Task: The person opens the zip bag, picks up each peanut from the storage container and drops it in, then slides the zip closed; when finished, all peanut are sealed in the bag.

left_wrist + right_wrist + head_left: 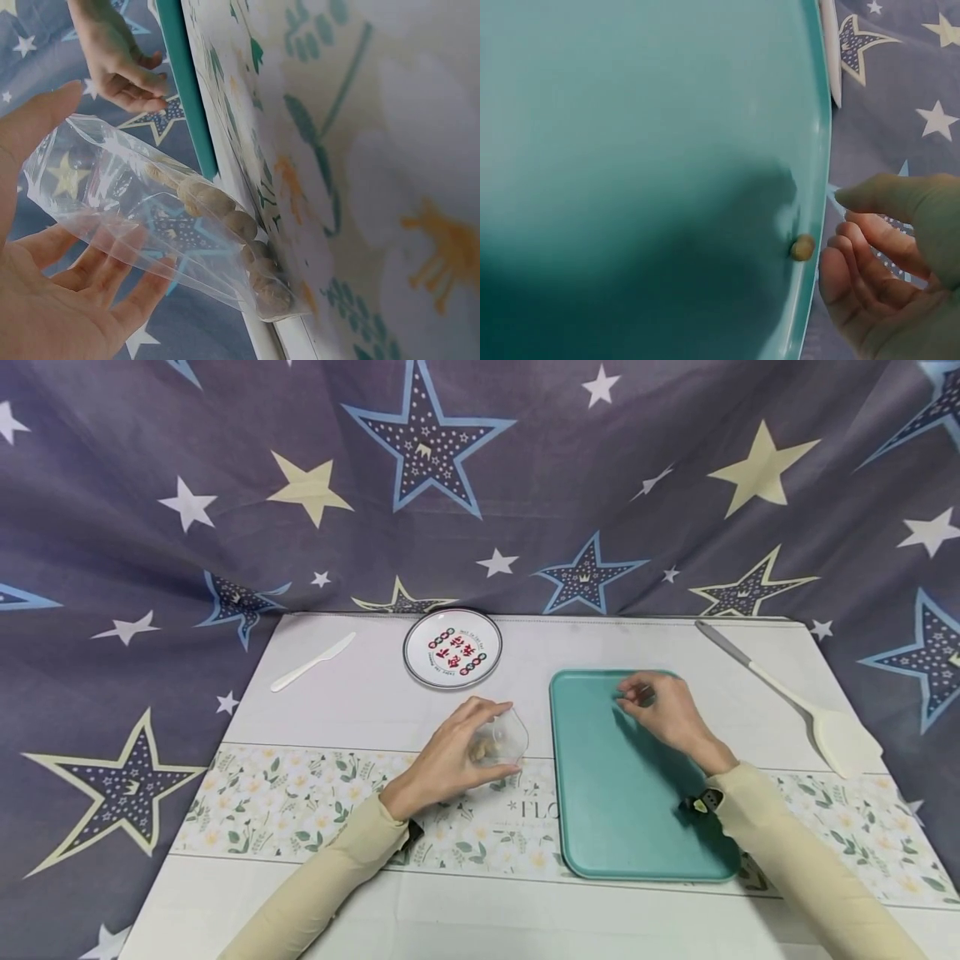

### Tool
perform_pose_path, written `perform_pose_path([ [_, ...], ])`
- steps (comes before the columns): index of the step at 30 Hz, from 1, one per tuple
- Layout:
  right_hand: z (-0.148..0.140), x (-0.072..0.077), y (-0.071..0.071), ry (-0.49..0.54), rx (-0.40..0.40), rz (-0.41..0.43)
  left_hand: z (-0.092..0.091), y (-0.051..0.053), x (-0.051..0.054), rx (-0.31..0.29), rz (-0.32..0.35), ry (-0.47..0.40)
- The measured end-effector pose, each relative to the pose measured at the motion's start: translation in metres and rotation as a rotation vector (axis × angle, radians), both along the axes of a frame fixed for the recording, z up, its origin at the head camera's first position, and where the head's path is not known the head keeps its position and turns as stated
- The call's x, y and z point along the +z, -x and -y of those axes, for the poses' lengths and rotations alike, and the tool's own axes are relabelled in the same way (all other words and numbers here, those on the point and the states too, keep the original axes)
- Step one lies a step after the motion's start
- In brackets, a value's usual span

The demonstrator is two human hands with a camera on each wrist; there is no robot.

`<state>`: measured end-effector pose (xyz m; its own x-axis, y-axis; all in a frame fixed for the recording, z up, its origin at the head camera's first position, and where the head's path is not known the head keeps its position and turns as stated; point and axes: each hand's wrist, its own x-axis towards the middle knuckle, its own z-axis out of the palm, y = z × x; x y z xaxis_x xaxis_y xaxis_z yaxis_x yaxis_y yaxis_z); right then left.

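Observation:
My left hand (450, 756) holds a clear plastic bag (510, 739) upright on the patterned table cover, thumb on one side and fingers on the other. Several small round brown balls (217, 202), perhaps nuts, lie at the bottom of that bag in the left wrist view. Over the far part of a green tray (615, 810) hovers my right hand (667, 710), its fingers loosely bent with nothing between them. One brown ball (802, 248) rests by the tray's rim, just beside the right fingertips in the right wrist view; the hand hides it from the head view.
A round white plate (450, 672) with red lettering stands at the back middle. To its left lies a white plastic knife (313, 662). Beyond the tray on the right is a white spatula (840, 739) with a grey handle. A star-patterned cloth (465, 560) hangs behind the table.

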<state>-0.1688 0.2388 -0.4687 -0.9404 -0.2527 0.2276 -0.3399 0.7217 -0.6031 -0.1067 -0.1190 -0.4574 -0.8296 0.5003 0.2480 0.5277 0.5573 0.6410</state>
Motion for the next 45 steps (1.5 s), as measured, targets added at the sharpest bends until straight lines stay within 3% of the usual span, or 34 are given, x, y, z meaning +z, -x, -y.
perform_pose_path([
  [11, -0.011, -0.006, 0.005, -0.066, -0.035, 0.052, 0.000, -0.001, -0.003, 0.000, 0.005, -0.009],
  [23, -0.014, -0.011, 0.011, -0.076, -0.032, 0.060, 0.000, 0.001, -0.003, 0.002, 0.007, 0.014],
  [45, -0.011, -0.010, 0.008, -0.055, -0.043, 0.099, -0.002, 0.002, -0.002, -0.005, 0.016, 0.011],
])
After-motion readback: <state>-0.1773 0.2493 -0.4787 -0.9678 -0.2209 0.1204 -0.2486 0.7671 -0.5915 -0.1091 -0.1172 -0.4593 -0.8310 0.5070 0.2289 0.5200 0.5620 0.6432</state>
